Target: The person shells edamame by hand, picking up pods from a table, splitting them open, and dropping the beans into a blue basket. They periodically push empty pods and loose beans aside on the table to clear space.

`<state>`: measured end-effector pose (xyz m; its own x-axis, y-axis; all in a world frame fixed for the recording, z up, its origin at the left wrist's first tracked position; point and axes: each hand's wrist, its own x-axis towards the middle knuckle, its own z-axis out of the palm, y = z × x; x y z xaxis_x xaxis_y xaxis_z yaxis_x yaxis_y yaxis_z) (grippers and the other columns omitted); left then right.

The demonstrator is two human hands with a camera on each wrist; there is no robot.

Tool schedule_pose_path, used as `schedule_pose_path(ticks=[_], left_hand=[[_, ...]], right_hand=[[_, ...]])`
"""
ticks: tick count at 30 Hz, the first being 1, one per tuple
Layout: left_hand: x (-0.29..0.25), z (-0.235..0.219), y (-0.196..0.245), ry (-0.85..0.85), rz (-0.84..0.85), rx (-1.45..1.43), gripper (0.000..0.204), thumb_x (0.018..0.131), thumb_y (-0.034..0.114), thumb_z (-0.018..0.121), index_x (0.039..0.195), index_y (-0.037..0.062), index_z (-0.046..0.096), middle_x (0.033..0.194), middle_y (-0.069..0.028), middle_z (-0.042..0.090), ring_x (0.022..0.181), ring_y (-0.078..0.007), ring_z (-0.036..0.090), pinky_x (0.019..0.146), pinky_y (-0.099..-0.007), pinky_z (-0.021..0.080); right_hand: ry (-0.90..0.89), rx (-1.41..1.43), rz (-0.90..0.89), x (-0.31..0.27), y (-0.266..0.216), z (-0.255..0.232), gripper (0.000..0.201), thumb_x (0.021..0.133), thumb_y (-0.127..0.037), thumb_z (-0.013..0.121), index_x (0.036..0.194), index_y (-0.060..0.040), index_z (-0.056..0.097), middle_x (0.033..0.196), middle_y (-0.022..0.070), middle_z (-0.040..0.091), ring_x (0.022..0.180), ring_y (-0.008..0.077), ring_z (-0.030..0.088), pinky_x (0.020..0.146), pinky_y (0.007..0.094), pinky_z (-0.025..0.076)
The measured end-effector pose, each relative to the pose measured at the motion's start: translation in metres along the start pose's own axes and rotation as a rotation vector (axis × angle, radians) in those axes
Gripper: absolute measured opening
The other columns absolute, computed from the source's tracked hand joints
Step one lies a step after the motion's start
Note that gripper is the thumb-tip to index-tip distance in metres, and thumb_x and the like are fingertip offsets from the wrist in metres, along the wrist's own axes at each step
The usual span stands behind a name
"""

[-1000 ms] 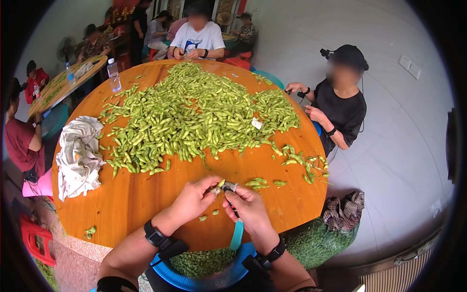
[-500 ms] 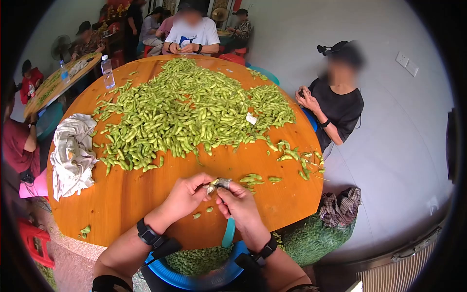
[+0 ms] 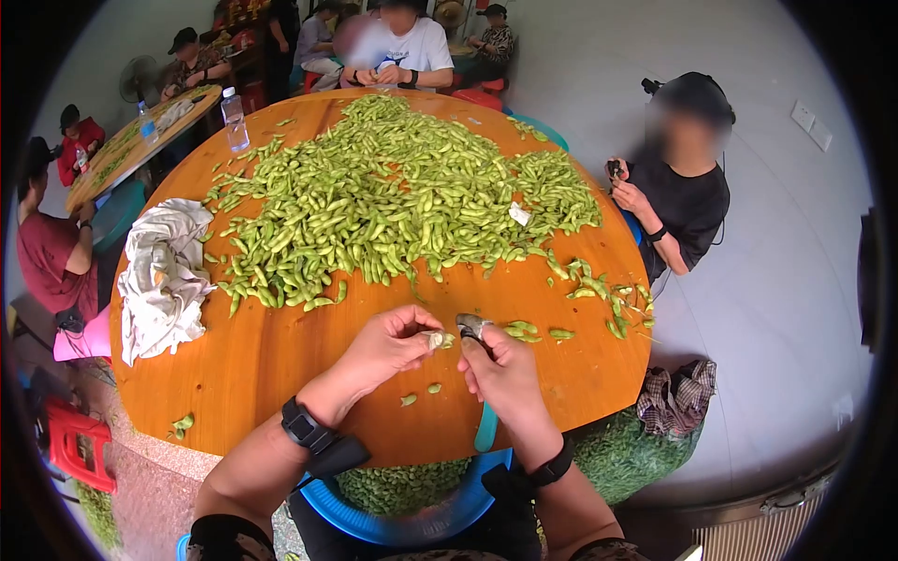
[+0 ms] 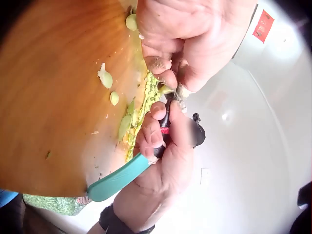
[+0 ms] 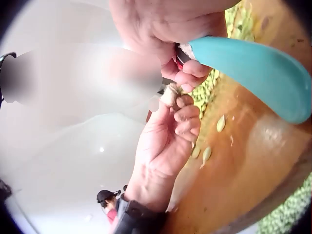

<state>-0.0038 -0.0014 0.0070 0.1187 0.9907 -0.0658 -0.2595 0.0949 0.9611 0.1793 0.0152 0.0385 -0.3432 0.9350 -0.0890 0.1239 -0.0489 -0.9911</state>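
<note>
Edamame pod [image 3: 438, 338], pale and partly trimmed: pinched at the fingertips of the left hand [image 3: 388, 348], fingers curled round it, above the near edge of the round wooden worktop [image 3: 253, 374]. Scissors [image 3: 472, 326] with a teal handle [image 3: 485, 428]: gripped in the right hand [image 3: 505, 374], fingers wrapped about the handles, blades just beside the pod's end (whether blade and pod touch cannot be told). In the left wrist view the teal handle [image 4: 119, 178] juts below the right hand [image 4: 163, 156]. Cut pod pieces [image 3: 421, 394]: loose on the worktop under the hands. Heap of green pods [image 3: 393, 196]: middle to far side of the worktop. Small scatter of pods [image 3: 599, 294]: right edge. Crumpled pale cloth [image 3: 164, 276]: left edge. Water bottle [image 3: 234, 120]: far left edge. Blue basin [image 3: 402, 505] holding pods: below the near edge.
</note>
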Motion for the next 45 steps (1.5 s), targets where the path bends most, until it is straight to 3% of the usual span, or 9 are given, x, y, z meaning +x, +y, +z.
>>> schedule_pose_path(ticks=[8,11,16,22,31,35,37,40,45], left_hand=[[0.003,-0.003,-0.002,0.014,0.015,-0.169,0.019,0.09,0.009,0.064,0.107,0.0028,0.066,0.084,0.0004,0.063,0.061,-0.0064,0.052,0.054,-0.02,0.041],[0.002,0.001,-0.002,0.096,0.039,0.0,0.029,0.091,0.007,0.062,0.119,0.0011,0.061,0.089,-0.0011,0.066,0.064,-0.0085,0.055,0.059,-0.0225,0.045],[-0.006,0.008,0.001,0.11,0.374,0.803,0.049,0.088,-0.001,0.056,0.135,0.0031,0.046,0.096,-0.0138,0.067,0.074,-0.0181,0.065,0.069,-0.0297,0.051],[-0.007,0.005,-0.002,0.104,0.517,0.99,0.048,0.084,-0.002,0.056,0.131,0.0023,0.048,0.1,-0.0221,0.063,0.088,-0.0401,0.063,0.077,-0.041,0.052],[-0.008,0.005,-0.003,0.074,0.46,1.012,0.041,0.085,0.001,0.053,0.126,-0.0005,0.049,0.097,-0.0275,0.061,0.089,-0.0442,0.06,0.076,-0.0453,0.051],[-0.005,0.0,-0.002,0.005,0.412,0.903,0.043,0.087,-0.003,0.049,0.13,0.001,0.048,0.09,-0.0142,0.065,0.074,-0.0225,0.065,0.067,-0.0315,0.052],[-0.003,-0.002,0.001,-0.11,0.17,0.48,0.041,0.091,-0.001,0.045,0.132,0.0034,0.049,0.086,-0.0049,0.063,0.068,-0.0102,0.059,0.061,-0.025,0.049],[-0.001,-0.003,0.002,-0.121,0.073,0.12,0.035,0.094,0.002,0.044,0.129,0.0062,0.052,0.085,-0.0004,0.062,0.064,-0.0071,0.057,0.056,-0.0231,0.047],[-0.001,0.004,-0.002,0.009,0.125,0.363,0.025,0.095,0.005,0.045,0.119,0.0052,0.055,0.082,0.0007,0.061,0.061,-0.0048,0.056,0.052,-0.0205,0.045]], right_hand=[[-0.107,-0.041,0.017,-0.002,0.0,0.007,0.015,0.092,-0.01,0.054,0.101,-0.0014,0.062,0.065,0.0,0.057,0.048,0.0043,0.05,0.044,0.0214,0.04],[-0.039,-0.101,-0.062,0.002,0.002,0.005,0.014,0.092,-0.01,0.055,0.099,-0.0014,0.063,0.064,0.0005,0.056,0.048,0.0048,0.05,0.044,0.0223,0.04],[-0.11,-0.131,-0.086,0.005,0.0,0.01,0.011,0.093,-0.011,0.055,0.087,-0.0026,0.06,0.065,-0.0024,0.055,0.048,0.0037,0.047,0.043,0.0206,0.037],[-0.121,-0.144,-0.021,0.003,-0.003,0.012,0.011,0.093,-0.01,0.055,0.087,-0.0028,0.06,0.064,-0.0022,0.054,0.049,0.0038,0.048,0.044,0.0208,0.038],[-0.094,-0.092,-0.079,0.016,0.018,0.011,0.008,0.09,-0.007,0.056,0.089,-0.0025,0.062,0.064,-0.0018,0.054,0.051,0.0072,0.048,0.046,0.0249,0.039],[-0.126,0.054,0.089,0.018,0.011,0.003,0.009,0.093,-0.011,0.055,0.091,-0.0069,0.063,0.063,-0.0032,0.053,0.044,0.0033,0.042,0.038,0.0196,0.031],[-0.277,0.239,0.186,0.025,0.015,-0.009,0.01,0.093,-0.012,0.056,0.095,-0.0075,0.064,0.064,-0.0029,0.054,0.044,0.0034,0.043,0.037,0.0193,0.031],[-0.243,0.2,0.219,0.022,0.007,-0.01,0.012,0.094,-0.014,0.054,0.089,-0.0089,0.064,0.063,-0.004,0.051,0.044,0.0024,0.042,0.038,0.0194,0.032],[-0.118,0.042,0.066,0.008,-0.002,0.004,0.011,0.093,-0.013,0.055,0.092,-0.0077,0.064,0.064,-0.0032,0.052,0.045,0.0028,0.043,0.038,0.0196,0.033]])
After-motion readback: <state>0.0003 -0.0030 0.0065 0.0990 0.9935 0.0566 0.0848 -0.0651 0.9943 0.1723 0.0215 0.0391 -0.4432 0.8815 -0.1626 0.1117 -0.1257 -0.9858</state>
